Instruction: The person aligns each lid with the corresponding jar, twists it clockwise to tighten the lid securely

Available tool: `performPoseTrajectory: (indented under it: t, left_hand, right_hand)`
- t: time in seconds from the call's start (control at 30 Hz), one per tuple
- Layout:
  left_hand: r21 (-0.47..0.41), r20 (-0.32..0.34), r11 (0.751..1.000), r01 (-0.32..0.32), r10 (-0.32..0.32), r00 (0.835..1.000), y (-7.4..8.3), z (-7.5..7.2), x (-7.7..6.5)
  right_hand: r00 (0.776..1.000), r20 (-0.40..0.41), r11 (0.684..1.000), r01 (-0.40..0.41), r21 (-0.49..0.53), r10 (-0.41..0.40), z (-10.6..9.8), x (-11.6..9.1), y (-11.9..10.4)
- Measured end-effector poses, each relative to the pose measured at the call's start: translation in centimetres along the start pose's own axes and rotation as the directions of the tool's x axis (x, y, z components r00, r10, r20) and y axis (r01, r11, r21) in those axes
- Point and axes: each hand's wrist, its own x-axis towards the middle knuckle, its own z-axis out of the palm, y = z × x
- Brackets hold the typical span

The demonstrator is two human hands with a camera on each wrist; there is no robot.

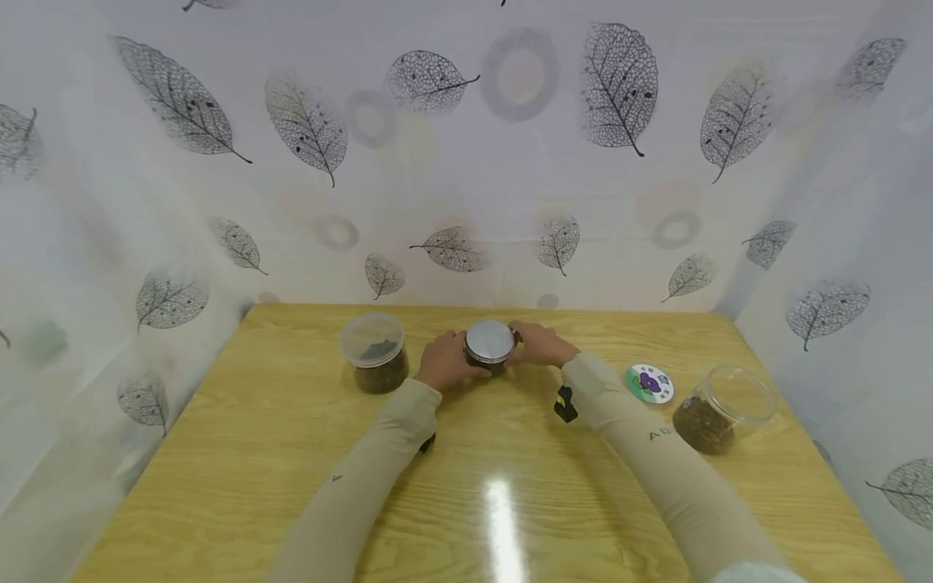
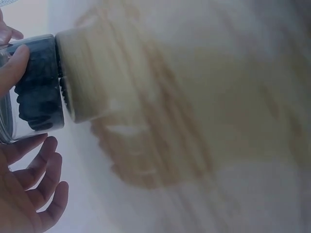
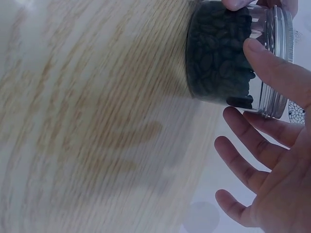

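At the back middle of the table, a clear jar (image 1: 490,342) with a silver screw lid (image 1: 490,338) stands between the two hands. Dark, bean-like pieces (image 3: 221,53) fill much of it. My left hand (image 1: 446,359) grips the jar from the left, its thumb (image 2: 17,65) across the side and its lower fingers loosely bent. From the right, my right hand (image 1: 541,344) holds the same jar, thumb (image 3: 272,63) laid on the wall just below the lid and the other fingers bent round underneath in the right wrist view.
To the left stands a lidded clear jar (image 1: 382,374) with brown contents. A tilted-looking clear jar (image 1: 705,425) with brown bits is at the right, beside a round disc (image 1: 649,384) printed with a purple flower. Leaf-patterned sheeting (image 1: 466,186) encloses the wooden table (image 1: 240,453).
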Motion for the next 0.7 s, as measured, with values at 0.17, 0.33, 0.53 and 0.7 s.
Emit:
performPoseTrajectory:
  t: [0.17, 0.33, 0.53, 0.7]
  left_hand:
    - [-0.035, 0.004, 0.999, 0.013, -0.013, 1.0, -0.1, 0.4, 0.3]
    - [-0.03, 0.026, 0.999, 0.024, -0.023, 0.999, -0.4, 0.5, 0.3]
    - [0.008, 0.031, 1.0, 0.024, -0.024, 0.999, -0.6, 0.5, -0.2]
    - [0.031, 0.015, 0.999, 0.021, -0.021, 1.0, -0.1, 0.1, -1.5]
  right_hand:
    - [1.0, -0.007, 0.999, 0.001, 0.045, -0.001, 0.2, 0.1, 0.3]
    - [1.0, -0.02, 0.998, -0.007, 0.068, 0.009, 0.7, 0.1, 0.5]
    - [0.997, -0.051, 0.997, -0.052, 0.059, 0.055, 1.1, -1.0, -0.1]
    - [0.983, -0.133, 0.988, -0.137, -0.075, 0.126, 1.3, -3.2, -0.7]
